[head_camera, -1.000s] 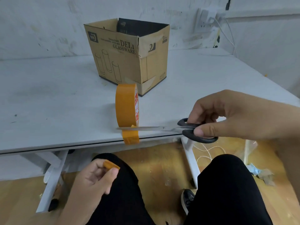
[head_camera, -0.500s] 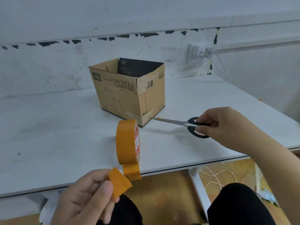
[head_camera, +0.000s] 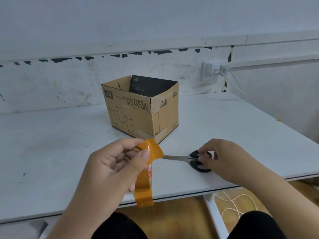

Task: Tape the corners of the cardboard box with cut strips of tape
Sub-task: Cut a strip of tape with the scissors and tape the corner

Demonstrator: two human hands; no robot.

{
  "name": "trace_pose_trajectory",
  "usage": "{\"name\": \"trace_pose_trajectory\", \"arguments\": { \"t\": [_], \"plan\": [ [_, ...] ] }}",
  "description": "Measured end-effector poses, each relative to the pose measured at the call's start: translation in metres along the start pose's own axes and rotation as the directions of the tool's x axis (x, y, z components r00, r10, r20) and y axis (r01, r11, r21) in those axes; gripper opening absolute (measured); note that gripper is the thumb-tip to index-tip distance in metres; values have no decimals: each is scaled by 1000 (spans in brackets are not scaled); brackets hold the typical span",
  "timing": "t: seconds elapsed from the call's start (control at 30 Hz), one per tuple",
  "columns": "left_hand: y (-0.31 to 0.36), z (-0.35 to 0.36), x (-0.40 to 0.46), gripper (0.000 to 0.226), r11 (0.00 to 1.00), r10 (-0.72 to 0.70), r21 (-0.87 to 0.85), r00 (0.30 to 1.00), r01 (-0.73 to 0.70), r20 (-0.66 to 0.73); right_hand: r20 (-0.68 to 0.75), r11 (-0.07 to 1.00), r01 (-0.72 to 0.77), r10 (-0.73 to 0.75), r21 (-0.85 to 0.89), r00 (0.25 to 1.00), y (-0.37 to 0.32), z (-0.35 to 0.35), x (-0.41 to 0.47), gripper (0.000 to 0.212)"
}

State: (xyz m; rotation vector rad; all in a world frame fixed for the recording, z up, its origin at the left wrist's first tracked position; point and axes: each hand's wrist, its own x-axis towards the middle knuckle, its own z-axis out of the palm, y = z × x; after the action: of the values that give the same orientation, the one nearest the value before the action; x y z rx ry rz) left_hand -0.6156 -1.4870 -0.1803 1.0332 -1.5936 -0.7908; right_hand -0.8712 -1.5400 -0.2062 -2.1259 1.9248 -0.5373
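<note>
1. The left hand is raised above the near part of the white table, thumb and fingers pinched shut on a short cut strip of orange tape.
2. The tape roll stands on edge at the table's near edge, mostly hidden behind the left hand, with its loose end hanging over the rim.
3. The right hand rests low on the table with its fingers loosely curled on the black handles of the scissors; whether it grips them or only touches them I cannot tell.
4. The scissors lie flat, blades closed and pointing left toward the strip.
5. The cardboard box sits open-topped farther back on the table, one corner facing the person, apart from both hands.
6. Pale tape already shows on that near corner, at its top and bottom.
</note>
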Motion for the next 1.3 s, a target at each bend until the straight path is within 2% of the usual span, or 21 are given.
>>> {"name": "trace_pose_trajectory", "arguments": {
  "t": [0.03, 0.07, 0.1, 0.17, 0.23, 0.27, 0.4, 0.63, 0.73, 0.9, 1.03, 1.13, 1.3],
  "plan": [
    [2, 1, 3, 29, 1000, 1, 2, 1000, -1, 12, -47, 998, 53, -52, 19, 998, -4, -3, -3, 21],
    [5, 1, 5, 27, 1000, 11, 9, 999, -11, 33, -95, 986, 119, -108, 118, 990, -11, -8, -5, 20],
    [7, 1, 9, 26, 999, 27, 21, 998, -29, 61, -117, 939, 190, -163, 287, 980, -20, -12, -8, 22],
    [13, 1, 17, 24, 996, 69, 45, 990, -75, 124, -60, 743, 289, -319, 604, 946, -45, -23, -13, 32],
    [17, -2, 26, 22, 991, 105, 69, 979, -119, 174, -54, 606, 343, -443, 718, 895, -65, -31, -15, 34],
    [19, -3, 31, 19, 988, 117, 80, 975, -134, 188, -68, 577, 361, -466, 733, 882, -73, -34, -14, 28],
    [22, -10, 45, 20, 975, 124, 160, 975, -154, 184, -107, 581, 352, -414, 733, 904, -84, -36, -3, 14],
    [14, -17, 68, 36, 943, 159, 274, 978, -190, 134, -181, 613, 356, -330, 706, 927, -88, -29, 20, 21],
    [7, -17, 82, 49, 950, 112, 282, 988, -137, 103, -219, 658, 352, -279, 665, 935, -90, -24, 32, 21],
    [-3, -18, 101, 32, 941, 58, 326, 991, -94, 119, -244, 787, 324, -225, 525, 943, -87, -23, 45, 24],
    [-12, -13, 112, 24, 875, 92, 464, 988, -139, 122, -339, 916, 327, -239, 232, 910, -87, -23, 56, 22],
    [-18, -13, 120, 15, 816, 190, 546, 980, -189, 55, -440, 924, 368, -291, 99, 849, -87, -20, 63, 18],
    [-26, -13, 123, 12, 734, 311, 615, 948, -288, 73, -479, 911, 408, -329, 67, 814, -82, -12, 75, 16]
  ]
}}
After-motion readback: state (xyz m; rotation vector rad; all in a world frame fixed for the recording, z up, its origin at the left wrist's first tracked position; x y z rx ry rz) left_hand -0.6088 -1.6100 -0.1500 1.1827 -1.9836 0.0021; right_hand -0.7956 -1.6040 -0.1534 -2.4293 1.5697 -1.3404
